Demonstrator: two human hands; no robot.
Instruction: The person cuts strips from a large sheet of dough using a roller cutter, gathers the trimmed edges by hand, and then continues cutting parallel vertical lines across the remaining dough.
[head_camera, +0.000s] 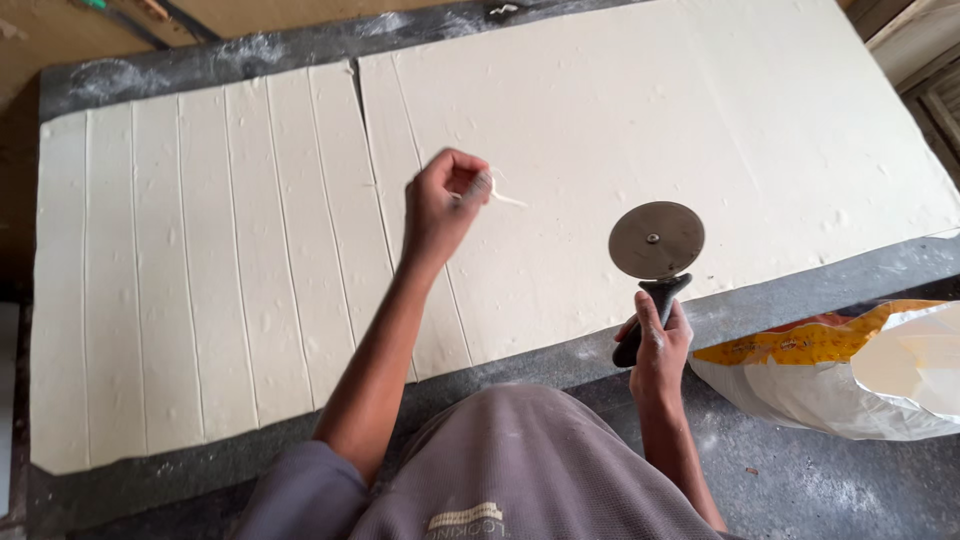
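A large flat sheet of pale dough (650, 130) covers a dark stone table (820, 270). Its left part (200, 260) is cut into several long strips. My left hand (445, 200) hovers over the dough near the last cut lines, fingers pinched on a thin scrap of dough (505, 195). My right hand (655, 345) grips the black handle of a round metal wheel cutter (656, 240), held upright at the dough's near edge with the disc above the dough.
A white and orange plastic sack (860, 365) lies on the table at the right. Flour dusts the dark table surface (800, 480). Wooden boards sit at the top right corner (920, 50). My grey shirt fills the bottom centre.
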